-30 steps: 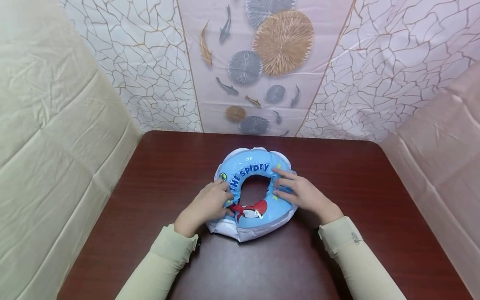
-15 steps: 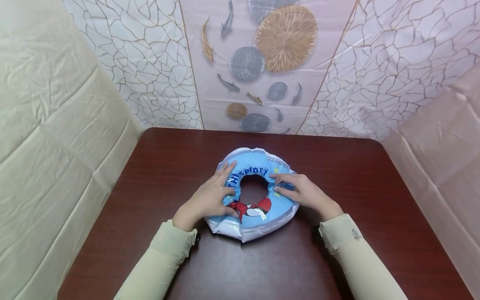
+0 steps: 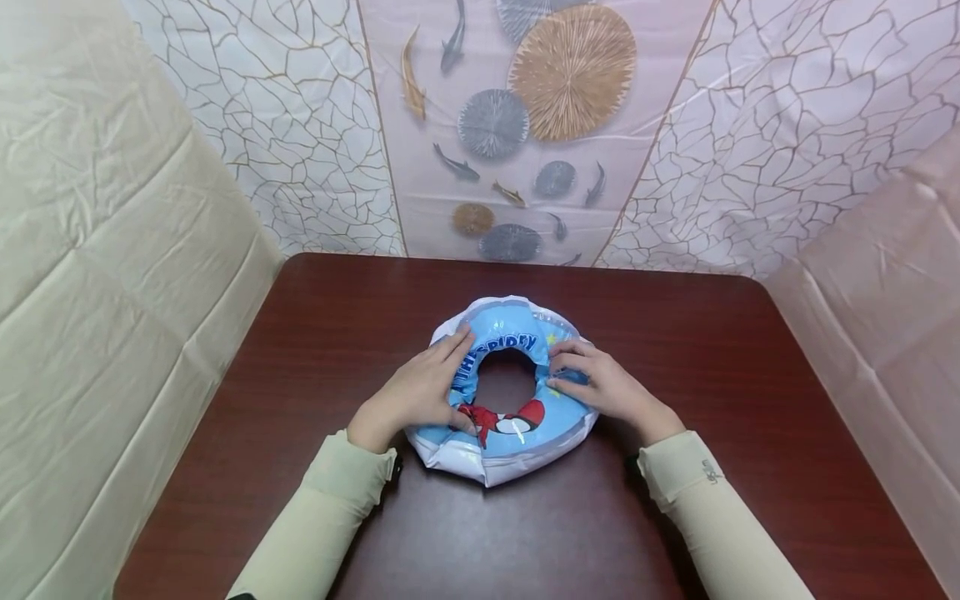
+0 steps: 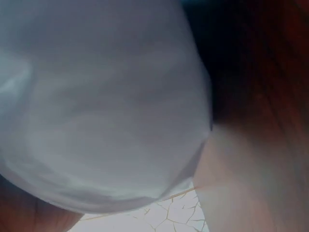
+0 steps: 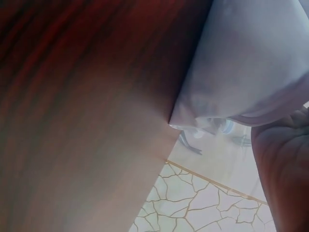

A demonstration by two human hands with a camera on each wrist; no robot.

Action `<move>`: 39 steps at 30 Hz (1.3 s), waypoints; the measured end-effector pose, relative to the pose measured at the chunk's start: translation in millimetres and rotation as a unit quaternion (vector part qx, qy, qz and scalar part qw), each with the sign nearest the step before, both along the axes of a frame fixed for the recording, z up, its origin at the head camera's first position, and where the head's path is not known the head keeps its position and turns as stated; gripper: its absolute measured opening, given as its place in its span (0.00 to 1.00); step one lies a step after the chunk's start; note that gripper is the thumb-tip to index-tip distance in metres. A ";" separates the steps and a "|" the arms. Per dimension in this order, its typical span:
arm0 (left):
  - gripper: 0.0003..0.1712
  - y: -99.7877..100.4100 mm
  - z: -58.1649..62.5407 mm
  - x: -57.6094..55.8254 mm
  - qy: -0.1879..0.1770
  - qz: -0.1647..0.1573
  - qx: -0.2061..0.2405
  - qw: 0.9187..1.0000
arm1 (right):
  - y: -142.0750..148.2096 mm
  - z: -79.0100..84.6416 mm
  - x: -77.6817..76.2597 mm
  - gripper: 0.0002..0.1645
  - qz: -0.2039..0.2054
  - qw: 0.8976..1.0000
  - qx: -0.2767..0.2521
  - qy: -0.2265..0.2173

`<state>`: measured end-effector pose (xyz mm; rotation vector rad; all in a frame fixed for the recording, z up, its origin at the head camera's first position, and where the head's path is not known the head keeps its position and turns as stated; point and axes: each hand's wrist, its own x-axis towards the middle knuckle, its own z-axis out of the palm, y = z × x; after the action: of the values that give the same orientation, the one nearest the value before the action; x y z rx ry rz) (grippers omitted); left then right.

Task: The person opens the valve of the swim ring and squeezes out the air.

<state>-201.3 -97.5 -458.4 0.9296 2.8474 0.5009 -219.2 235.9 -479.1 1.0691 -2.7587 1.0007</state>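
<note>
Light-blue, white-edged inflatable plastic ring [image 3: 555,427] (lettering partly covered) lying on glossy red-brown worktop [image 3: 690,333]. Left hand [image 3: 415,386]: grip spread, straight fingers across ring's left side. Right hand [image 3: 611,390]: grip spread, bent fingers touching right side. Beyond: pale fish-printed cloth backdrop [image 3: 510,167].

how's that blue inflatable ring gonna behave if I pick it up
The blue inflatable ring will probably bend and dent easily, as its skin is creased. Its puffed look suggests it's light. The glossy surface could be slippery.
</note>
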 end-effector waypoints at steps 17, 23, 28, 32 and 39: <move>0.76 3.4 -9.1 -11.6 -0.065 -0.008 -0.064 0.996 | -6.8 -2.9 -4.6 0.05 0.018 0.999 0.025 -0.021; 0.75 6.5 -11.1 -13.7 -0.076 -0.008 -0.065 0.995 | -5.4 -5.9 -6.3 0.05 0.017 0.999 0.025 -0.032; 0.74 8.2 -10.2 -13.3 -0.075 -0.008 -0.074 0.994 | -6.0 -6.1 -7.0 0.05 0.017 0.999 0.020 -0.046; 0.75 9.3 -10.3 -12.9 -0.076 -0.007 -0.083 0.994 | -6.6 -7.1 -6.9 0.05 0.013 0.998 0.020 -0.057; 0.74 10.8 -12.5 -12.2 -0.067 -0.008 -0.087 0.994 | -7.4 -8.6 -7.0 0.05 0.008 0.998 0.025 -0.062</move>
<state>-213.5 -86.8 -470.9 0.8541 2.7081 0.2964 -226.2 228.5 -487.7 1.0721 -2.8918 1.0383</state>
